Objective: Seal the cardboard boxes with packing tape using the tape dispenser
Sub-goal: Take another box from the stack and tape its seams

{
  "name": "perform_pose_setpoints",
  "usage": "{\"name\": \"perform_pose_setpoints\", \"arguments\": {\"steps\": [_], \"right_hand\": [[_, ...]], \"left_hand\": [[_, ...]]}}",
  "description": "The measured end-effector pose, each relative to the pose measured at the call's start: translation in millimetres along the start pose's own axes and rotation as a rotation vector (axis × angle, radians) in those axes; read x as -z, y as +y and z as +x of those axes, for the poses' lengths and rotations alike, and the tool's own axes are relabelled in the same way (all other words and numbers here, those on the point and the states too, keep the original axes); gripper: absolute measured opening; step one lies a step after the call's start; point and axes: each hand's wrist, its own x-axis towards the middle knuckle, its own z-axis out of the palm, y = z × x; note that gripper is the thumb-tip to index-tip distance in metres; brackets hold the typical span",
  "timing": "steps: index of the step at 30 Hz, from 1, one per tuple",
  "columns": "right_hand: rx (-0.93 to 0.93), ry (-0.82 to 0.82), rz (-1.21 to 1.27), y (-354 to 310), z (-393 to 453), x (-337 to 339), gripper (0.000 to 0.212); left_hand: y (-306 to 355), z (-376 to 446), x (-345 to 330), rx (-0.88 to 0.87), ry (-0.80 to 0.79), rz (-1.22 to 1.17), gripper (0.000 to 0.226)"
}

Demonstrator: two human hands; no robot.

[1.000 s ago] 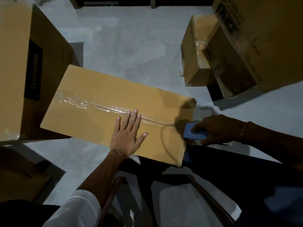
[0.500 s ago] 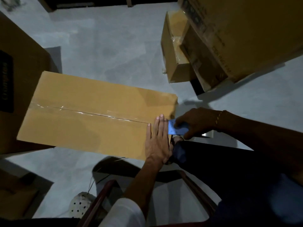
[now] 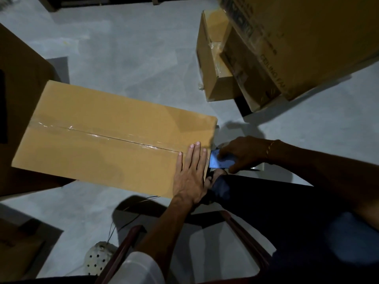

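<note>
Overhead, the head view showed a long cardboard box [image 3: 98, 136] lying flat on a grey floor [image 3: 127, 58], its top seam covered by a strip of clear packing tape [image 3: 106, 136] running lengthwise toward the person's end. The left hand [image 3: 189, 171] lay flat on the box top at that end, fingers straight and together, pressing down on the tape at the seam and grasping nothing. The right hand [image 3: 244, 153], just beyond the box edge, was curled round the blue tape dispenser [image 3: 218, 160], which sat against the end face of the box, just beside the left fingertips. A thin bracelet [image 3: 270, 147] circled the right wrist. (Lighting was dim; the dispenser's roll and blade could not be made out.)

To the left, a larger carton [image 3: 22, 83] stood touching the box. At upper right, a stack of cartons [image 3: 297, 44] rested on the floor, one printed with lettering, well apart from the work. A dark wooden chair frame [image 3: 123, 244] appeared below the left forearm, and a white perforated shoe [image 3: 96, 259] sat on the floor beside it.
</note>
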Motion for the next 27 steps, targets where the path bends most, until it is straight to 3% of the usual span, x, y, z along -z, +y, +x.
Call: {"name": "perform_pose_setpoints", "arguments": {"steps": [5, 8, 12, 14, 18, 21, 24, 27], "right_hand": [[-0.049, 0.039, -0.153, -12.0, 20.9, -1.0, 0.052], [-0.124, -0.008, -0.191, -6.3, 24.7, 8.2, 0.051], [-0.187, -0.055, 0.009, 15.8, 7.5, 27.5, 0.049], [-0.195, -0.038, 0.154, 19.1, -5.5, 31.4, 0.047], [-0.149, 0.059, 0.267, 9.3, -19.4, 38.1, 0.046], [-0.089, 0.199, 0.384, -10.1, -23.0, 44.3, 0.043], [-0.027, 0.345, 0.726, -35.8, -20.2, 43.6, 0.029], [0.061, 0.359, 1.087, -66.8, -19.4, 40.3, 0.021]], "left_hand": [[-2.9, -0.8, -1.3, -0.111, -0.015, -0.006, 0.084], [-3.3, -1.9, 1.9, -0.116, -0.052, 0.003, 0.068], [12.9, -0.1, 17.0, -0.069, -0.119, 0.035, 0.034], [12.5, -0.5, 21.6, -0.103, -0.103, -0.020, 0.034], [-30.4, -9.3, 26.1, -0.182, 0.088, -0.144, 0.042], [-104.9, -18.0, 37.9, 0.057, 0.142, -0.165, 0.050], [-192.2, -35.0, 54.5, 0.374, 0.163, -0.124, 0.053], [-265.4, -51.2, 71.1, 0.612, 0.113, -0.071, 0.060]]}}
